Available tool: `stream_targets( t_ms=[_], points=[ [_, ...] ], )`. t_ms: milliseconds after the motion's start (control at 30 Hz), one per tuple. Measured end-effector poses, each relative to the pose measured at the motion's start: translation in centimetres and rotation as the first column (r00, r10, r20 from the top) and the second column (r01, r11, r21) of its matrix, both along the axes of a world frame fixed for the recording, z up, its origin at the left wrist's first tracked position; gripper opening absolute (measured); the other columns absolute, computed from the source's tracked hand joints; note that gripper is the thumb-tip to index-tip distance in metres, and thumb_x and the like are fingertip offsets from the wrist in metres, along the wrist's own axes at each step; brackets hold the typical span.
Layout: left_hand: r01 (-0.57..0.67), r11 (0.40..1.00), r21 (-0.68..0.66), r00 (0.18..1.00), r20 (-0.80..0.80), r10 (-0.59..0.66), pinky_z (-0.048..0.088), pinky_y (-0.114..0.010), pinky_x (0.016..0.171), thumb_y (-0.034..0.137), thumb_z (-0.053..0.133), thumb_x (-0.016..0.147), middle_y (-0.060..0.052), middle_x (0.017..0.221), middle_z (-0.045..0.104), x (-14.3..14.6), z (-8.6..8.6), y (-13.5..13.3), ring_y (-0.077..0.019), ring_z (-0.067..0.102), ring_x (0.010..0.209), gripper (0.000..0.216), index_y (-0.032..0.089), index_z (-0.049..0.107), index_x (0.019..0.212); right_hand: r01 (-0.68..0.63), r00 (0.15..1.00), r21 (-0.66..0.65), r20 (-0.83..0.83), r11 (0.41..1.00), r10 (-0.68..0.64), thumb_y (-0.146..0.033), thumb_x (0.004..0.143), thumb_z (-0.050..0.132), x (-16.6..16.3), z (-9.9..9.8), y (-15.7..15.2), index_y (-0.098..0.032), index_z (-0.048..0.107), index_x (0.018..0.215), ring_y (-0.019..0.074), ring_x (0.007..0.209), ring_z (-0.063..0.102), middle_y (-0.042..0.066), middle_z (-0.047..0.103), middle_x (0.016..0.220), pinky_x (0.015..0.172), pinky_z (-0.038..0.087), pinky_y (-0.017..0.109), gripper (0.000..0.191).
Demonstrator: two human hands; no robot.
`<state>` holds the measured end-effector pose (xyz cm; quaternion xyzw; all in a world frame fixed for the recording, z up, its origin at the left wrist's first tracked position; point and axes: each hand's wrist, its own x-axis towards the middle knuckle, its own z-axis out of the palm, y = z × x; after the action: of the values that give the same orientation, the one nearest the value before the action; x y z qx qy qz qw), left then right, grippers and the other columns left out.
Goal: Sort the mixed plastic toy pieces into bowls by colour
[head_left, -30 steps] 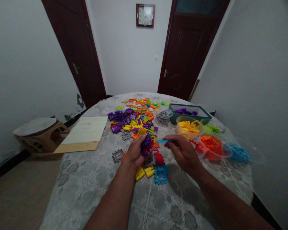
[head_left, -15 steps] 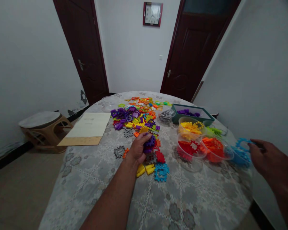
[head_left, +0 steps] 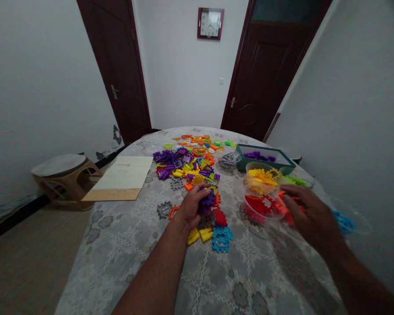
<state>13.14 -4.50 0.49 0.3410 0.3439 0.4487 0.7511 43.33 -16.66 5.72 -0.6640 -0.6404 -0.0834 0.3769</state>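
My left hand is wrapped round purple interlocking toy pieces over the middle of the table. Close by it lie a blue square piece, yellow pieces, a red piece and a grey piece. My right hand is above the clear tub of orange pieces, fingers apart, and I see nothing held in it. To its left stands the tub of red pieces; to its right, the tub of blue pieces.
Behind the hands spreads a mixed pile of coloured pieces. A green-rimmed box with purple pieces and a tub of yellow pieces stand at the right. Paper sheets lie left; a stool is beyond the table.
My right hand has moved left from the blue tub to the orange one, and the blue ring-shaped piece has left its fingers. My left hand stays on the purple pieces.
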Motion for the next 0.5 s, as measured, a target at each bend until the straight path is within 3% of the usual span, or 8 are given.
stream_targets(
  t_ms=[100, 200, 267, 367, 500],
  points=[
    [-0.007, 0.999, 0.031, 1.000, -0.009, 0.008, 0.051, -0.023, 0.045, 0.034, 0.084, 0.075, 0.002, 0.080, 0.063, 0.1, 0.0, -0.1, -0.0132, 0.061, 0.060, 0.041, 0.022, 0.062, 0.107, -0.277, 0.954, -0.148, -0.162, 0.949, 0.254, -0.042, 0.101, 0.057, -6.8, 0.1, 1.5, -0.025, 0.065, 0.130, 0.0257, 0.105, 0.070, 0.011, 0.069, 0.126, 0.089, 0.060, 0.044, 0.035],
    [-0.012, 0.998, 0.063, 1.000, -0.001, 0.012, 0.050, -0.022, 0.048, 0.037, 0.086, 0.074, 0.003, 0.080, 0.064, 0.2, -0.4, -0.2, -0.0136, 0.062, 0.062, 0.045, 0.023, 0.061, 0.108, -0.450, 0.871, -0.192, -0.309, 0.872, 0.381, -0.038, 0.099, 0.063, -11.8, -0.6, 3.3, -0.026, 0.057, 0.143, 0.0212, 0.097, 0.070, 0.011, 0.066, 0.131, 0.080, 0.062, 0.037, 0.046],
    [-0.005, 0.996, 0.090, 0.999, 0.044, 0.001, 0.053, -0.024, 0.056, 0.037, 0.089, 0.072, 0.001, 0.085, 0.067, 0.2, -0.7, -0.1, -0.0154, 0.066, 0.068, 0.049, 0.022, 0.061, 0.109, -0.530, 0.821, -0.183, -0.354, 0.828, 0.448, -0.034, 0.096, 0.067, -13.8, -1.4, 4.6, -0.028, 0.053, 0.149, 0.0215, 0.102, 0.070, 0.011, 0.062, 0.139, 0.082, 0.062, 0.037, 0.055],
    [-0.006, 0.993, 0.115, 0.994, 0.110, -0.006, 0.056, -0.028, 0.069, 0.037, 0.093, 0.070, -0.002, 0.091, 0.070, 0.3, -1.0, 0.0, -0.0183, 0.070, 0.078, 0.052, 0.020, 0.061, 0.107, -0.574, 0.790, -0.157, -0.363, 0.804, 0.493, -0.030, 0.095, 0.068, -15.3, -2.4, 6.1, -0.029, 0.056, 0.148, 0.0241, 0.112, 0.068, 0.010, 0.063, 0.139, 0.092, 0.060, 0.040, 0.055],
    [-0.038, 0.993, 0.110, 0.986, 0.167, 0.020, 0.054, -0.025, 0.066, 0.048, 0.089, 0.075, -0.001, 0.086, 0.067, 0.5, -1.1, 0.3, -0.0154, 0.066, 0.075, 0.047, 0.019, 0.064, 0.101, -0.532, 0.774, -0.148, -0.485, 0.834, 0.408, -0.035, 0.095, 0.068, -15.2, -3.4, 7.0, -0.026, 0.061, 0.145, 0.0243, 0.106, 0.070, 0.009, 0.070, 0.129, 0.095, 0.059, 0.042, 0.051]
  ],
)
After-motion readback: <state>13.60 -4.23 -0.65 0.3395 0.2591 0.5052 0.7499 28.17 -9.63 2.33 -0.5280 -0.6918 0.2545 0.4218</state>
